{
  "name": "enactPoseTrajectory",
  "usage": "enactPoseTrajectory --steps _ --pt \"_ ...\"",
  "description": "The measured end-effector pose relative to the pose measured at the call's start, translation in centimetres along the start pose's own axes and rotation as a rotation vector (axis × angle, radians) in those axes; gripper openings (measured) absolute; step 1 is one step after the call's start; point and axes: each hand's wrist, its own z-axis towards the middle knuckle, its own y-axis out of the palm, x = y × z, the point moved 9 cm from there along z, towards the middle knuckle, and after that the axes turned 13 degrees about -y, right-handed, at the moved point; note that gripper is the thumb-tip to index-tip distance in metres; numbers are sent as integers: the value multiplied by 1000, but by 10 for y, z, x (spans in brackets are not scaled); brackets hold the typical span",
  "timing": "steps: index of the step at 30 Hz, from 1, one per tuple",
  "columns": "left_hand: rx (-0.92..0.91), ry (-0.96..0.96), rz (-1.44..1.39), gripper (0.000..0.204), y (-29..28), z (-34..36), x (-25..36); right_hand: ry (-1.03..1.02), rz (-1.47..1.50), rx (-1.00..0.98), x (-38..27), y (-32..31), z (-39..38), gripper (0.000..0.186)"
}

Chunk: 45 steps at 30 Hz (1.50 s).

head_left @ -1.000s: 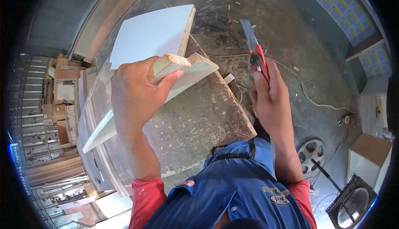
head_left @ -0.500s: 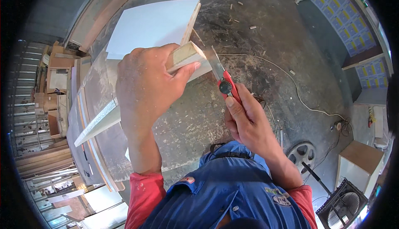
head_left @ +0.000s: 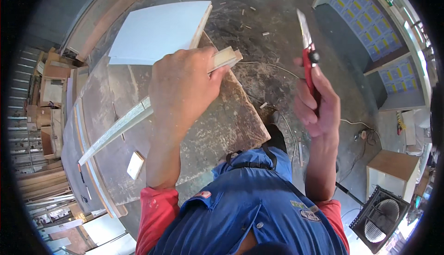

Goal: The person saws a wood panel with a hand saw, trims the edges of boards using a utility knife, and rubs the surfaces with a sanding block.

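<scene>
My left hand (head_left: 182, 83) is closed round a long, pale wooden strip (head_left: 118, 127) above the worn workbench (head_left: 222, 121). One end sticks out past my thumb and fingers on the right and looks split or stepped. Toward the lower left the rest of the strip runs out over the bench; its middle is hidden behind my hand and wrist. Raised off to the right, my right hand (head_left: 319, 100) grips a red utility knife (head_left: 307, 67) with a black wheel. The knife's blade is out, points upward and stands apart from the strip.
White-faced panels (head_left: 159, 30) lie at the bench's far side, and a small white block (head_left: 135, 164) at its near left. Wood scraps (head_left: 265, 34) and a cord (head_left: 356, 123) lie on the floor. A black fan or lamp (head_left: 381, 220) and a cabinet (head_left: 393, 174) stand at lower right.
My right hand has swung the knife away from the strip's end, to the right and upward. My left hand still holds the strip, now a little further right in view.
</scene>
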Motion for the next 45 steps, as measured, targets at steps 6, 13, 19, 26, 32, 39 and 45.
enactPoseTrajectory --steps 6,13,19,26,32,39,45 --pt "-55 96 -89 35 41 -83 25 247 62 181 58 -81 -73 34" --pt "-307 63 -284 82 187 -227 53 373 -171 317 58 -165 -157 31" --pt "-281 -51 -219 90 335 -288 53 406 -266 400 32 -228 -237 21" --pt "-277 -60 -106 94 355 -293 51 437 -272 486 18 -270 -319 19" --pt "-591 -37 -913 77 357 -319 77 398 -301 447 45 -254 -335 31" --pt "-938 -478 -1744 51 310 -343 -3 305 -767 -197 179 -105 -268 54" --pt "-260 -623 -1807 30 268 -357 -274 26 -1426 -686 287 78 -268 79"
